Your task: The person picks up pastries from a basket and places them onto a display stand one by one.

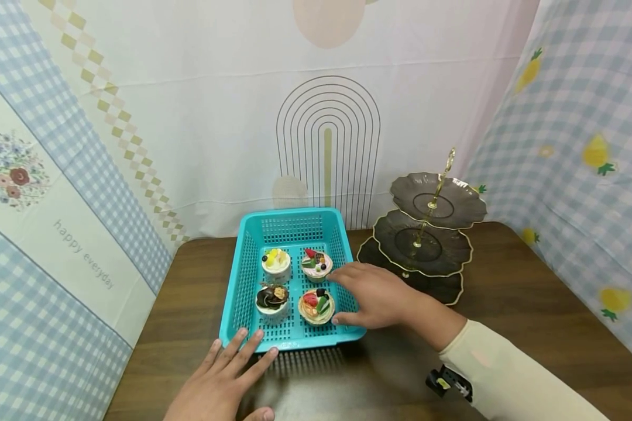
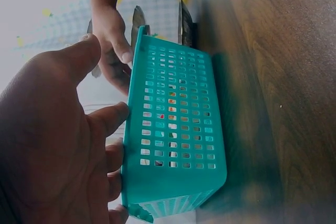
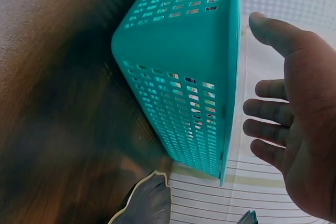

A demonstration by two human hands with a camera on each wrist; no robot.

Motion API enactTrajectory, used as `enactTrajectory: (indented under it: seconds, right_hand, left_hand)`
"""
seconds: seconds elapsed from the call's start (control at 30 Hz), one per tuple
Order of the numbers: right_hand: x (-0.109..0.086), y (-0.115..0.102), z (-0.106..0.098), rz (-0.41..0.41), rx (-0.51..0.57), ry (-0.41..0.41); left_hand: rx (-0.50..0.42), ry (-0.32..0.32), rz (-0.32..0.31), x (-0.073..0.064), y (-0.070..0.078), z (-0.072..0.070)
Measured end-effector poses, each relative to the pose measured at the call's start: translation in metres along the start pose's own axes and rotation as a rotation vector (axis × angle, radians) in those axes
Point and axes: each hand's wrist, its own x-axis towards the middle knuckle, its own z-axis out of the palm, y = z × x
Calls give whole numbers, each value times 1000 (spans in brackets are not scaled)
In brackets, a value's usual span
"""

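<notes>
A turquoise plastic basket [image 1: 321, 343] sits on the table and holds several cupcakes. At the back are one with yellow fruit [image 1: 276, 259] and a pink-edged one with a strawberry [image 1: 316, 266]. The front pair is a chocolate-topped cupcake [image 1: 271, 299] and one with mixed fruit [image 1: 316, 309]. My left hand [image 1: 216, 380] is spread at the front left corner, its fingertips at the rim in the left wrist view. My right hand [image 1: 376, 295] reaches over the right side, fingers extended beside the two right-hand cupcakes. Nothing is held in its palm in the right wrist view.
A three-tier stand with dark, gold-edged plates [image 1: 421, 242] stands right of the basket, close to my right forearm. Patterned cloths [image 1: 216, 117] hang behind and on both sides of the brown wooden table [image 1: 174, 316].
</notes>
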Motion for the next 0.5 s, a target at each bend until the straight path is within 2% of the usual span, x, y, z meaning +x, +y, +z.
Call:
enactTrajectory:
  seconds: [0.13, 0.5]
  right_hand:
    - [8, 0, 3, -3, 4, -16]
    - [24, -5, 11, 47, -14, -108]
  left_hand:
    - [11, 29, 7, 0, -2, 2]
    - [26, 49, 29, -1, -3, 5]
